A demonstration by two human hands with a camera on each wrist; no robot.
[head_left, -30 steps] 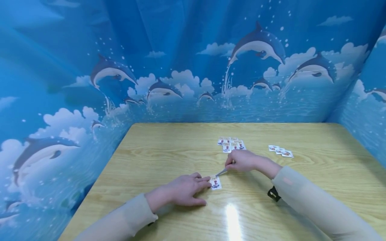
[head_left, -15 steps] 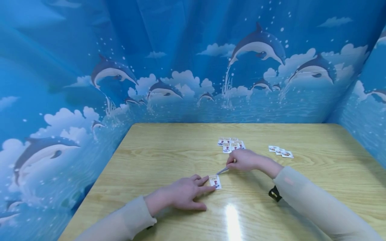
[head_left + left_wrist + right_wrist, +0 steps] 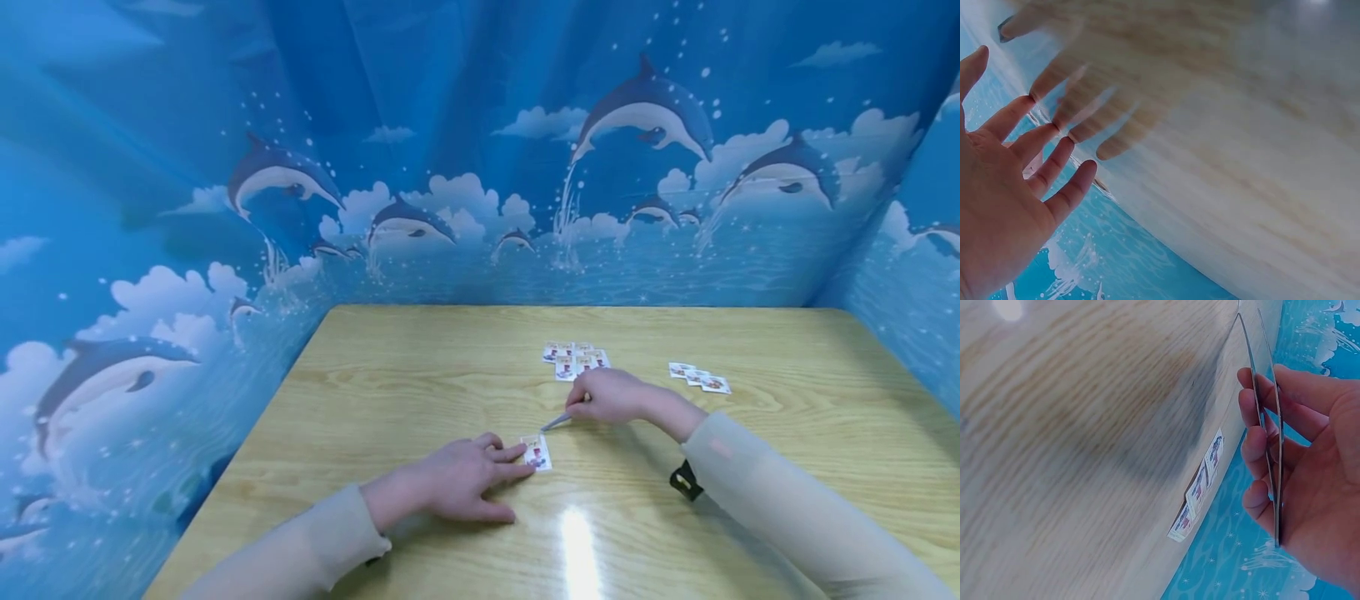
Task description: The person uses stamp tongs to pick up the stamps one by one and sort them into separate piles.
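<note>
One small printed card (image 3: 537, 452) lies flat on the wooden table (image 3: 420, 375), apart from the other cards. My left hand (image 3: 461, 481) rests beside it with fingers spread, and two fingertips touch its left and lower edges. In the left wrist view the fingers look fairly straight, and the card is out of sight. My right hand (image 3: 609, 395) holds tweezers (image 3: 1280, 434) between thumb and fingers. Their tip points down at the card's top edge; I cannot tell whether it touches. In the right wrist view the two prongs stand apart.
Several similar cards (image 3: 566, 369) lie overlapping just beyond my right hand, which partly covers them. A row of three overlapping cards (image 3: 696, 377) lies farther right. A dolphin-printed curtain (image 3: 450, 150) hangs behind the table and at its sides.
My left index finger has stretched out to the card's lower edge. The tweezers have shifted slightly away, their tip going from on the card to its top edge.
</note>
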